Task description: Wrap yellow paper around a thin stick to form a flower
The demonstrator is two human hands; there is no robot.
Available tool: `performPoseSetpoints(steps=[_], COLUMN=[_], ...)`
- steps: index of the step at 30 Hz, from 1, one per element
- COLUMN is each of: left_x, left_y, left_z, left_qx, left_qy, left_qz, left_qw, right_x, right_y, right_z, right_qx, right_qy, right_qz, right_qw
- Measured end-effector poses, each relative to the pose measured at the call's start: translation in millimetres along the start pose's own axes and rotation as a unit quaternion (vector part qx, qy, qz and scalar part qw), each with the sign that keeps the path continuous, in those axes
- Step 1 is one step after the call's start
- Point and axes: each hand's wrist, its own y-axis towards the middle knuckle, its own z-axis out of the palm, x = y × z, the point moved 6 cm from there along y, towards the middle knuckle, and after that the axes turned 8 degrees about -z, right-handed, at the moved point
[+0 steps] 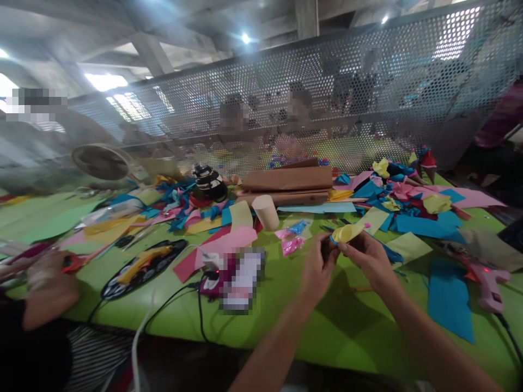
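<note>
**Both Hands Gripping a Yellow Paper Roll Above the Green Table**

The left hand (318,268) and the right hand (368,256) meet above the green table (286,305), near its front edge. Both are closed on a yellow paper roll (346,233) with a blue strip at its lower end. The left-hand fingers pinch the lower end; the right-hand fingers wrap the roll from the right side. The roll tilts up and to the right, clear of the table surface.

Positions relative to the yellow paper roll:

- Just behind and to the left: small pink and blue packets (292,239) lying flat on the table.
- Farther behind and left: a beige cardboard tube (265,212), standing upright.
- Behind: a folded brown paper sheet (288,178).
- Behind and right: a heap of coloured paper scraps (408,204).
- Right, near the table edge: a pink glue gun (488,280) beside a blue paper sheet (449,305).
- Well to the left: a yellow glue gun (141,261) resting on a dark oval tray (118,286).
- Far left: another person's hand (51,283), resting at the table edge.
</note>
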Motion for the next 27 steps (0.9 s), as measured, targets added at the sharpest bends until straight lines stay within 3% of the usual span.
performPoseSetpoints(steps=[9,21,27], left_x=[1.2,0.0,4.3], left_y=[-0.8,0.5,-1.1], left_z=[-1.7,-3.9,-1.2], left_qx=[-0.019,-0.041,-0.023], left_qy=[-0.015,-0.002,-0.038], left_qz=[0.0,-0.002,-0.002], left_qw=[1.0,0.999,0.999], right_x=[-2.3,-0.2,-0.8], right_y=[-1.8,-2.3,-2.8], right_z=[0.2,-3.6,-4.4], right_qx=[0.033,0.024,0.018], right_qy=[-0.018,-0.08,-0.082], right_qz=[-0.016,-0.04,-0.05], right_qw=[0.999,0.996,0.995])
